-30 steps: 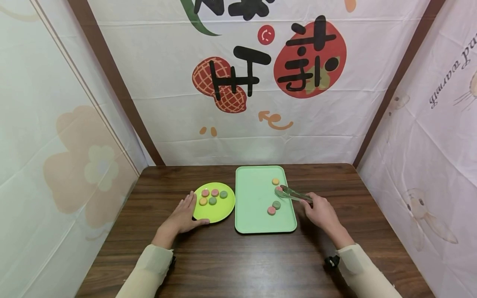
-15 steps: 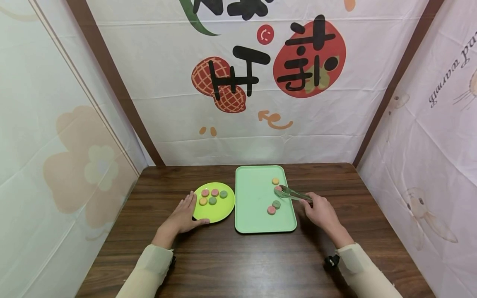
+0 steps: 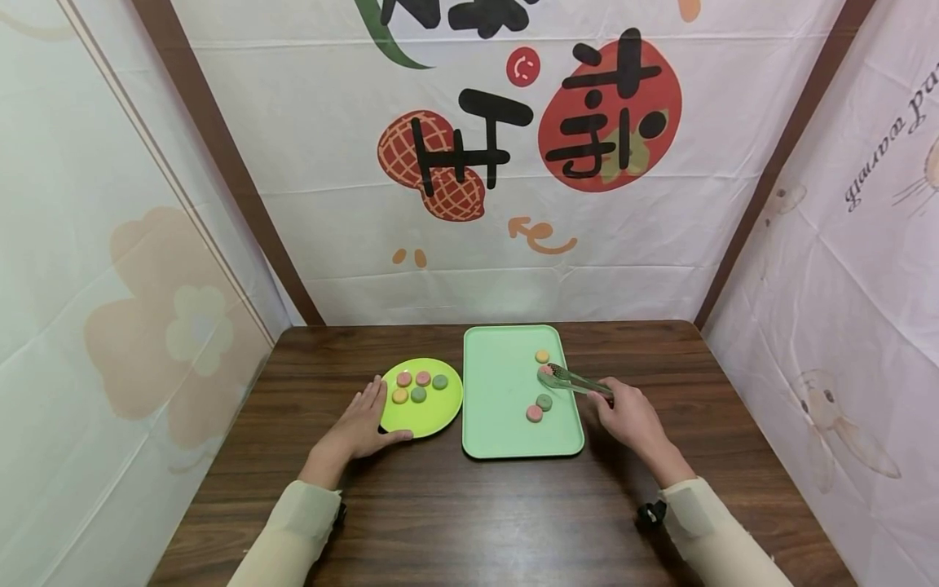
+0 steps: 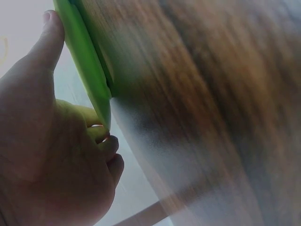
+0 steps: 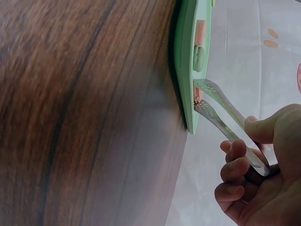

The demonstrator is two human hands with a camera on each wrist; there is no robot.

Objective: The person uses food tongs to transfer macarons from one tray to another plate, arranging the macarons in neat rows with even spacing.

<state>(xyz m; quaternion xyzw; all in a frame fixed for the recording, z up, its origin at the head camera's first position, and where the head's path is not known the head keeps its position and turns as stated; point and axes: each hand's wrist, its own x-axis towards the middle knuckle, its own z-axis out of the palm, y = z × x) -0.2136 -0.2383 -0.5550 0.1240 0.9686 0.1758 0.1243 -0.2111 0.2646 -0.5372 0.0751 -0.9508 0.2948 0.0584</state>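
My right hand [image 3: 632,414] grips metal tongs [image 5: 229,117] by their bent end. The perforated tips of the tongs stand on either side of a pink macaron [image 3: 545,371] on the pale green tray [image 3: 499,432]. A yellow macaron [image 3: 542,356] lies behind it; a green macaron [image 3: 544,403] and another pink macaron [image 3: 535,413] sit together nearer the front. At the left, my left hand [image 3: 359,424] rests against the rim of a lime green plate [image 3: 433,424], fingers extended and thumb spread along the edge. The plate bears several pink, green and yellow macarons [image 3: 418,395].
Plate and tray stand side by side, edges close, on a dark wood table [image 3: 469,522]. Printed cloth hangs behind the table and at both sides, with a back cloth [image 3: 337,244] along the far edge. Black bands circle both wrists.
The tongs and the pink macaron between their tips have shifted slightly left on the tray. The left hand and the plate have stayed in place.
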